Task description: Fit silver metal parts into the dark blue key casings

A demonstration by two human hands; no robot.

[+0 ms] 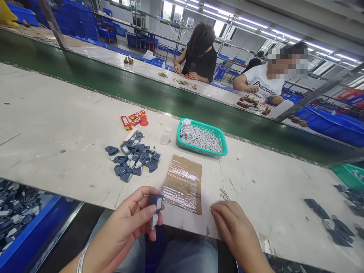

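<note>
Thumb and fingers of our left hand [119, 227] are pressed together in a firm grip, pinching a dark blue piece [156, 203] with a white end, held up off the table [57, 110], perhaps for a look at it. Our right hand [231, 223] rests at the table's near edge, its grip loosely curled beside a few tiny scraps [224, 194]; we cannot tell whether it pinches anything. Ahead, between our hands, lies a cardboard sheet covered in clear tape [183, 184], perhaps a work mat. Beyond it, loose dark blue pieces [132, 157] form a heap, and a teal plastic basket [201, 128] holds small grey-and-white pieces. At our lower left, a blue bin [36, 231] brims with similar parts. Across the green conveyor belt [142, 93], two co-workers [201, 66] handle small brown items.
</note>
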